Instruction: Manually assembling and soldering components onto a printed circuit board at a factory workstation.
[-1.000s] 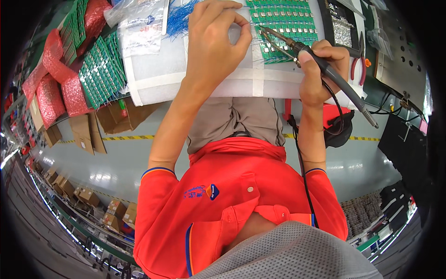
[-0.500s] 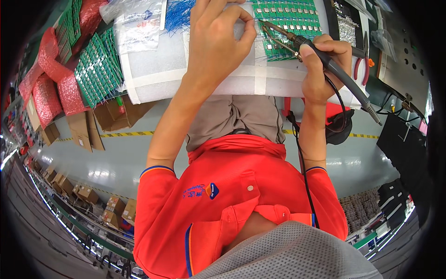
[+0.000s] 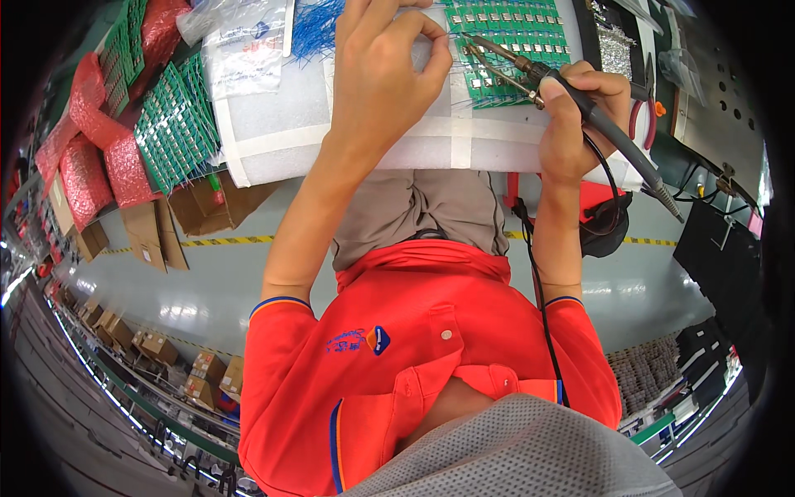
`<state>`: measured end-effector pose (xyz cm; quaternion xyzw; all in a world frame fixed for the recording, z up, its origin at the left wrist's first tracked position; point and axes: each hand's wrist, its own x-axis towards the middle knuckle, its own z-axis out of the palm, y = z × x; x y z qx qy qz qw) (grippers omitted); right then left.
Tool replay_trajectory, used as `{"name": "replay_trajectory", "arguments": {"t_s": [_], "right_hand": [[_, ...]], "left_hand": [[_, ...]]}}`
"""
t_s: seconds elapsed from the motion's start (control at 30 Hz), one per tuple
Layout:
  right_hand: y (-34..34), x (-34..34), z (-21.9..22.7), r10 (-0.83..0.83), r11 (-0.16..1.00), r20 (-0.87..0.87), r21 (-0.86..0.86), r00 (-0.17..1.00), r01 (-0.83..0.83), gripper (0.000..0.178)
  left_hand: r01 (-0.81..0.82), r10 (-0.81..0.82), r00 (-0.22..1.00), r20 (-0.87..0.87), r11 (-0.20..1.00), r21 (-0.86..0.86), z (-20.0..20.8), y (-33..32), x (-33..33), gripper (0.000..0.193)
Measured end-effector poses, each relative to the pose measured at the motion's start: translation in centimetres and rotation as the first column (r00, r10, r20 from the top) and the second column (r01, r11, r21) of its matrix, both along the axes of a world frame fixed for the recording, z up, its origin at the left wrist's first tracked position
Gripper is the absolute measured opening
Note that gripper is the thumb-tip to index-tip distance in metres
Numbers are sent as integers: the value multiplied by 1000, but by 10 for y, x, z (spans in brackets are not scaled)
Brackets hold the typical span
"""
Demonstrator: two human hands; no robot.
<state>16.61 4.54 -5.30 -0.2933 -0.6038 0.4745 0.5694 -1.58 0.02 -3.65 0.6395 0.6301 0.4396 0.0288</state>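
Note:
My right hand (image 3: 573, 116) grips a soldering iron (image 3: 617, 132) with a dark handle and a slim brass-coloured guide beside its shaft. The iron's tip points left and rests at the left edge of a green circuit board panel (image 3: 515, 37), made of rows of small boards with silvery parts. My left hand (image 3: 385, 74) is closed in a pinch just left of that tip, with a thin wire at its fingertips. Its upper fingers run out of the picture. Beyond the left hand lies a bundle of blue wires (image 3: 316, 25).
White foam padding (image 3: 281, 124) with tape strips covers the bench. To the left are wired green boards (image 3: 174, 120), red bubble wrap (image 3: 87, 178) and a clear plastic bag (image 3: 244, 58). Red-handled pliers (image 3: 643, 124) and a metal box (image 3: 720, 116) stand at the right. The iron's cable hangs below.
The board panel and the padding have shifted slightly left. The iron has barely moved, its tip still by the panel's left edge; both hands keep their hold.

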Motion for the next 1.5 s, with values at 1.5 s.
{"name": "replay_trajectory", "arguments": {"t_s": [1.5], "right_hand": [[0, 1, 3, -136, 987, 86, -75, 987, 143, 23]], "left_hand": [[7, -7, 1000, -7, 996, -89, 7, 1, -10, 10]]}}
